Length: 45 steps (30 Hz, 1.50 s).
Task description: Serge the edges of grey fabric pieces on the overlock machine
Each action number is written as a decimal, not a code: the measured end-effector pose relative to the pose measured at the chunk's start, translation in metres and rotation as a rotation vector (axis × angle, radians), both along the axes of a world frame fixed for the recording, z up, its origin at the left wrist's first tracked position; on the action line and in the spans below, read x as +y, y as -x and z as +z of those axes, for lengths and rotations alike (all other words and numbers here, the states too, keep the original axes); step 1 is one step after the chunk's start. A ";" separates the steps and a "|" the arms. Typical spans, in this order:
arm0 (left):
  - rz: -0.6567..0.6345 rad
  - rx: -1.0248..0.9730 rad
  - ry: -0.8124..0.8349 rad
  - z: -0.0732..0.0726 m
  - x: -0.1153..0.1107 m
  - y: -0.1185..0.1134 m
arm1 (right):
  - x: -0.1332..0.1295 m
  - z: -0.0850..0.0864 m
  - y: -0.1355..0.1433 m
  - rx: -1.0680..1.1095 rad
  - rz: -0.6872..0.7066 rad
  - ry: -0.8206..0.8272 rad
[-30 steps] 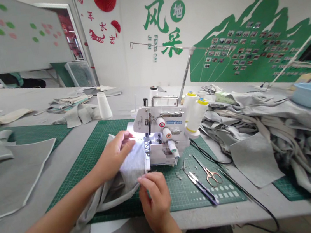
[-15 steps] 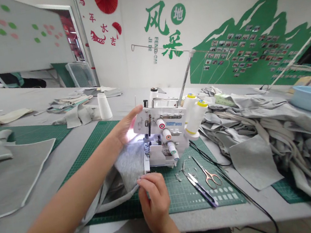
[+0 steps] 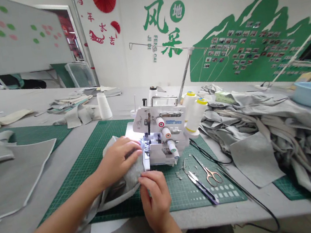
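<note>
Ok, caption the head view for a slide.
Both hands, left hand and right hand, press grey knit fabric at a white overlock sewing machine.

We see a long grey table (image 3: 61, 155) bearing a green cutting mat (image 3: 182, 191) under the white sewing machine (image 3: 163, 137), scissors (image 3: 210, 172) and grey cloth (image 3: 129, 175), a heap of grey fabric (image 3: 278, 128) alongside.

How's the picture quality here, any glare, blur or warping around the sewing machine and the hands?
Head view: the sewing machine lamp blows out a white patch on the left hand fingertips and the grey fabric beside the needle; the right hand is evenly lit and sharp; wide-angle warping bends the table edge and stretches the left forearm at the corner.
</note>
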<state>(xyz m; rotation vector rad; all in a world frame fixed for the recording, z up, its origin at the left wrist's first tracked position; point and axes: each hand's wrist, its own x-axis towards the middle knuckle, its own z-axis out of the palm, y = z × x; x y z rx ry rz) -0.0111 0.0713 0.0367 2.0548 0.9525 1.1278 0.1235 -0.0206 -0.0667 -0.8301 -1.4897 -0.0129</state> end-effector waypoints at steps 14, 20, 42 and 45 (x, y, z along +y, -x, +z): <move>-0.095 0.596 -0.418 -0.018 -0.015 0.010 | -0.002 0.006 -0.002 0.020 -0.042 -0.024; -0.071 0.594 -0.421 -0.018 -0.027 0.007 | -0.004 0.006 -0.001 0.028 -0.036 -0.034; -0.190 0.681 -0.402 -0.017 -0.004 0.017 | -0.002 0.005 -0.001 0.032 -0.087 0.013; -0.215 0.632 -0.389 -0.021 -0.002 0.020 | -0.002 0.006 -0.001 -0.003 -0.129 0.006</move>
